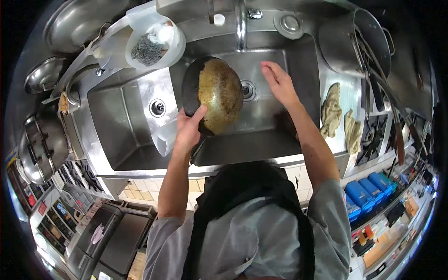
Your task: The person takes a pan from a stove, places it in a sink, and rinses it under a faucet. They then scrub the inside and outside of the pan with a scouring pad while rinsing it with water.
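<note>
My left hand (189,128) grips a wok (219,95) by its near left edge, with the thumb lying on the surface. The wok is tilted over the divider between two steel sink basins. Its rounded face is stained golden brown, and a dark band runs along the left side. To the right, apart from the wok, my right hand (278,81) hovers over the right basin (266,133) with its fingers stretched out and nothing in them. Beyond the wok stands the faucet (241,28). A drain (248,90) shows between the wok and my right hand.
A white plastic container (156,44) with grey scouring wool stands at the back left. The left basin (112,112) has its own drain. Crumpled cloths (332,109) lie on the right ledge, near a large steel pot (343,42) and long-handled utensils (389,93). A round lid (289,24) sits behind the sink.
</note>
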Action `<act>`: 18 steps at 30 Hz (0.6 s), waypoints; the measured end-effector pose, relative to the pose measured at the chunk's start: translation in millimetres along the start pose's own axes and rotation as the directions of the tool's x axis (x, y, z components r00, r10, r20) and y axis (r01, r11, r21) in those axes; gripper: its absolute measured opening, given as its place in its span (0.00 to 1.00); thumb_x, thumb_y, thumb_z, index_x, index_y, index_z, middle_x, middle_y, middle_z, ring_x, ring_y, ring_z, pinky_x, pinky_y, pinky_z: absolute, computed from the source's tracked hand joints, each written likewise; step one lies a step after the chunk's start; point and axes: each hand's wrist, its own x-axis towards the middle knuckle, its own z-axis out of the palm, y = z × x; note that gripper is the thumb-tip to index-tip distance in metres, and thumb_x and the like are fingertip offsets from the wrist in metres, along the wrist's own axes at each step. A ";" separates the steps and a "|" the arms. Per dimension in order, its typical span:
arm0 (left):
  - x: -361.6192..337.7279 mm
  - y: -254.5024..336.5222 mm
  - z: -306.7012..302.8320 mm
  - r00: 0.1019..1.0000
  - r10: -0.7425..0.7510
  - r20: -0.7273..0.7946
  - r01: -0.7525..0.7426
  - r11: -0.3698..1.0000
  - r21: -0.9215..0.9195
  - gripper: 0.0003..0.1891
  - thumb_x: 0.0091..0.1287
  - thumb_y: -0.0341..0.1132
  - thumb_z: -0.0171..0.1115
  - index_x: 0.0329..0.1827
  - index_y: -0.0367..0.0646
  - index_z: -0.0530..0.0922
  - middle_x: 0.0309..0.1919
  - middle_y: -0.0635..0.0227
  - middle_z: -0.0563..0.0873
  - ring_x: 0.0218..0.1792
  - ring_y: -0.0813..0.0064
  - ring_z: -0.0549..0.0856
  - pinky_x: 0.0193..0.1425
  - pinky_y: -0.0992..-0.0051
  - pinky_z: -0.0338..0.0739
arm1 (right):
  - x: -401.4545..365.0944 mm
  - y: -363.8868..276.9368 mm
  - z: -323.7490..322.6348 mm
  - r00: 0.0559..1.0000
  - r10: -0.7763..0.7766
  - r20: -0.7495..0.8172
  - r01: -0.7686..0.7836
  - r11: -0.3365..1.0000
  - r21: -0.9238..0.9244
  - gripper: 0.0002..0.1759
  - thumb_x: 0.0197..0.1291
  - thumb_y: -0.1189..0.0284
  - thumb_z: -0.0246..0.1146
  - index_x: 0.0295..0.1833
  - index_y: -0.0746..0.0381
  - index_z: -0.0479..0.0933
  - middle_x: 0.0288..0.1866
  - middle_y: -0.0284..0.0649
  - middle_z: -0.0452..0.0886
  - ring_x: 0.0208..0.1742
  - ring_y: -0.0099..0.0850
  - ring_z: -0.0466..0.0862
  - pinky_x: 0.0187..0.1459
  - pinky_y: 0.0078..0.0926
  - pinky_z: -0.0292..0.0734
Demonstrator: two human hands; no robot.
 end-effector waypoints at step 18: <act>31.0 50.6 85.1 0.785 0.496 0.370 -0.557 0.307 0.771 0.31 0.63 0.45 0.77 0.68 0.45 0.80 0.53 0.53 0.88 0.51 0.51 0.89 0.57 0.58 0.84 | 184.6 -52.5 -5.2 0.927 0.369 0.064 -0.364 0.847 0.388 0.21 0.70 0.49 0.67 0.42 0.57 0.81 0.27 0.30 0.82 0.21 0.21 0.77 0.23 0.20 0.71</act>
